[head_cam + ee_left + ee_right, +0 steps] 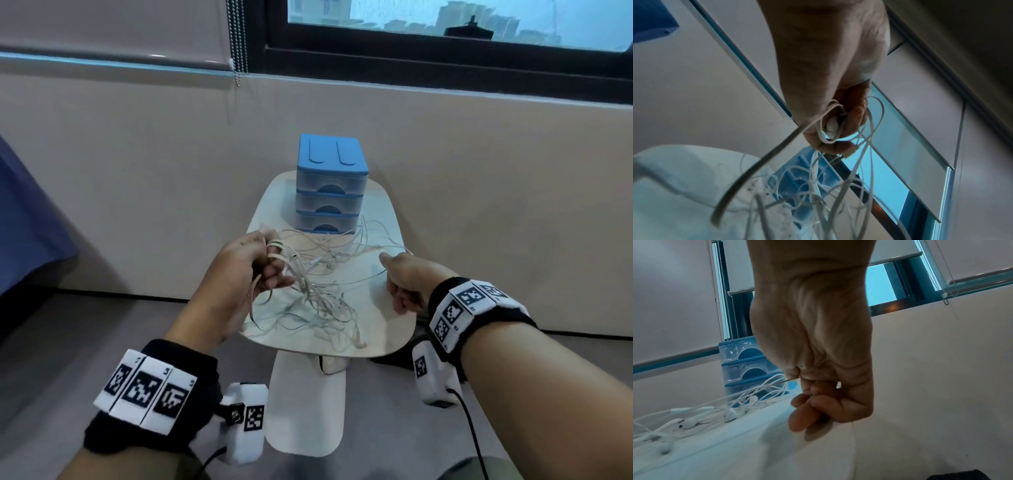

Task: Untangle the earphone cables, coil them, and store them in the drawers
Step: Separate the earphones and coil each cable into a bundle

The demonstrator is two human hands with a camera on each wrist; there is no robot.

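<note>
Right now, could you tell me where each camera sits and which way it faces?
Head: looks forward and down at the table, drawer unit, earphone cables; both forearms show.
Left wrist: looks along the left hand, which grips cables; the drawers lie beyond.
Right wrist: looks along the right hand, which pinches one strand.
All three share the drawer unit and cables.

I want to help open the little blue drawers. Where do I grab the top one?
Take the top drawer by the arched scoop in the middle of its front, the only recess shown on that face. Come from the front, fingers hooked under the arch, and pull toward you. The tangled earphone cables lie on the table in front, so reach over them.
</note>
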